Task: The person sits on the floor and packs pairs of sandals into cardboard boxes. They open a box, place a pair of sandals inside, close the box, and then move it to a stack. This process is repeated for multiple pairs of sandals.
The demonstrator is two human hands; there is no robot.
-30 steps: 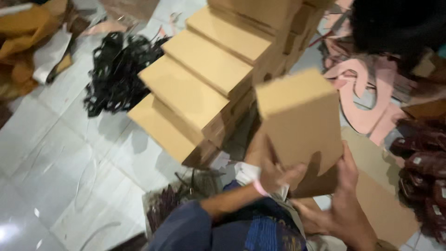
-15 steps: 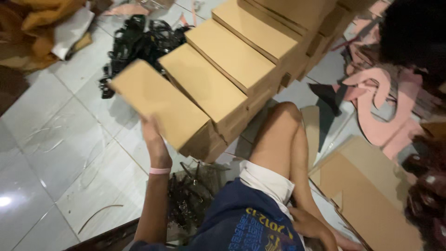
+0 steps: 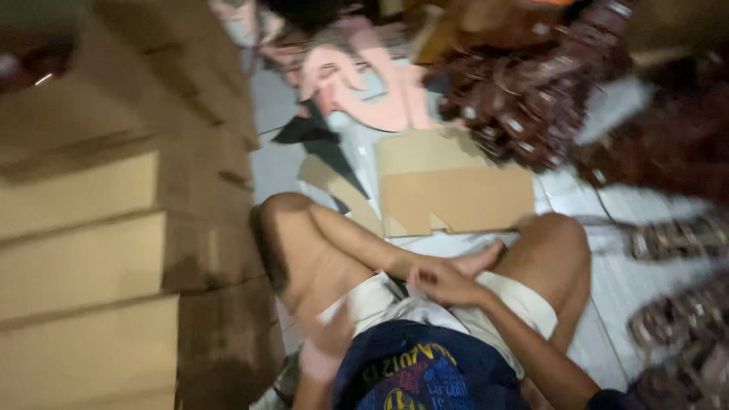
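I sit cross-legged on a pale tiled floor. My right hand rests in my lap against my foot, fingers curled, with nothing in it. My left hand is a blur beside my left thigh, close to the brown cardboard boxes stacked in steps on my left; whether it holds anything is not visible. A flat, unfolded piece of cardboard lies on the floor just beyond my knees.
Pink cut-out shapes and dark scraps lie on the floor further ahead. A heap of dark brown sandals fills the upper right, with more along the right edge. The box stack walls off the whole left side.
The box my left hand pushed onto the stack stays there; that hand has come back to my thigh. My view has swung right, towards the flat cardboard and sandals.
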